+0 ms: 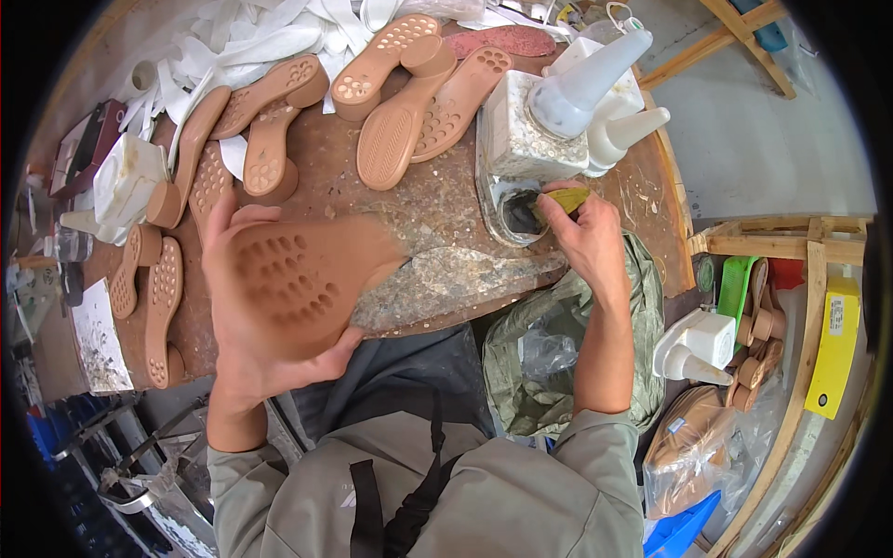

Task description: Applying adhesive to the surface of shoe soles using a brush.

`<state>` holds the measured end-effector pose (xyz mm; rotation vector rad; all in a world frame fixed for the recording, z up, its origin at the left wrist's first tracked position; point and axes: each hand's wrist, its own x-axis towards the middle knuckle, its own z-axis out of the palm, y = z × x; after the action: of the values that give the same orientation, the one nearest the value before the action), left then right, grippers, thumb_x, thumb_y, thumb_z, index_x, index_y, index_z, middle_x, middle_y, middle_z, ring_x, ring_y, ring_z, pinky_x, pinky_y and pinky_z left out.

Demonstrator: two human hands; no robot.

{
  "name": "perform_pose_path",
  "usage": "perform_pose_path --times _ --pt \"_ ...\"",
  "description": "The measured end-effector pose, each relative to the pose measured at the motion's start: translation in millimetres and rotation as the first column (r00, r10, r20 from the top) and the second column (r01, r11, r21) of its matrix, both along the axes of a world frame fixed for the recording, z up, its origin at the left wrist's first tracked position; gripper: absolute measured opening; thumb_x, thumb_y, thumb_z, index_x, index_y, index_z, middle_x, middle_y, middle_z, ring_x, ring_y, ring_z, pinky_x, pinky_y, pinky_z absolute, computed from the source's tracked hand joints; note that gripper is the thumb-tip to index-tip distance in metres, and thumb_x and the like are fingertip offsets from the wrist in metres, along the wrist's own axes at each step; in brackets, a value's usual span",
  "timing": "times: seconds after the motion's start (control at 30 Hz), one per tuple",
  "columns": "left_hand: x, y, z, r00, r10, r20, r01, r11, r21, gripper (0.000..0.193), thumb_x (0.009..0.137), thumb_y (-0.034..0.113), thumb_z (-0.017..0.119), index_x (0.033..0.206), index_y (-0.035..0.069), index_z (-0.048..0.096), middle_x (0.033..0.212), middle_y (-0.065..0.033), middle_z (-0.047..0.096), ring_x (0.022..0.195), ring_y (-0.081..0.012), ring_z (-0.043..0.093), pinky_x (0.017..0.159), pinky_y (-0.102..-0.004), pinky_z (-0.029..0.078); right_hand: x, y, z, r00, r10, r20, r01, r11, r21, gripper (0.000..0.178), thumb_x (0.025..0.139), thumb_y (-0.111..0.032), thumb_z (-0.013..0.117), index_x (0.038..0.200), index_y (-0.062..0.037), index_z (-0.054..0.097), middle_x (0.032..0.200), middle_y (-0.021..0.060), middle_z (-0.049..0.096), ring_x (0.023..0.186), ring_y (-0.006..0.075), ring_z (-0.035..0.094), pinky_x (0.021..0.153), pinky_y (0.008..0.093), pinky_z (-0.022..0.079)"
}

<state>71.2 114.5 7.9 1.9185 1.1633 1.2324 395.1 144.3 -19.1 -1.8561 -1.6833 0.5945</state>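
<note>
My left hand point(244, 370) grips a brown heeled shoe sole point(312, 256) over the front of the workbench. Rows of round hollows face up on the sole, and its far end is blurred. On the right, my right hand point(588, 237) pinches a small olive-yellow piece point(569, 198), which looks like a sponge or folded cloth. That piece is at the rim of a round cup with a dark inside point(517, 221). Directly behind the cup stands a white plastic bottle point(530, 126) with a cone-shaped spout.
More brown soles point(400, 130) lie across the back and left of the workbench point(437, 209). White strips point(242, 42) are heaped behind them. A green bag point(521, 372) hangs open below the front edge. Wooden shelving point(809, 307) with soles stands at right.
</note>
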Motion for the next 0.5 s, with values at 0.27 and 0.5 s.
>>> perform_pose_path --times 0.27,0.5 --pt "8 -38 -67 0.986 -0.032 0.161 0.030 0.999 0.015 0.108 0.060 0.020 0.084 0.137 0.003 0.011 0.134 -0.0249 0.028 0.122 -0.0338 0.041 0.099 -0.0418 0.040 -2 -11 12 0.988 -0.065 -0.142 0.080 0.992 0.100 0.021 0.081 -0.019 0.064 0.092 0.0002 0.065 0.060 0.0083 0.057 0.054 0.0104 0.052 0.054 0.0267 0.043" --pt "12 -58 -82 0.976 -0.024 0.216 0.015 0.999 0.043 0.107 0.062 0.019 0.082 0.137 0.009 0.006 0.138 -0.0283 0.021 0.124 -0.0382 0.038 0.100 -0.0451 0.038 -1 -13 1 0.985 -0.126 -0.116 0.128 0.992 0.015 0.021 0.083 -0.019 0.062 0.091 0.0004 0.064 0.058 0.0060 0.055 0.055 0.0092 0.050 0.053 0.0265 0.042"
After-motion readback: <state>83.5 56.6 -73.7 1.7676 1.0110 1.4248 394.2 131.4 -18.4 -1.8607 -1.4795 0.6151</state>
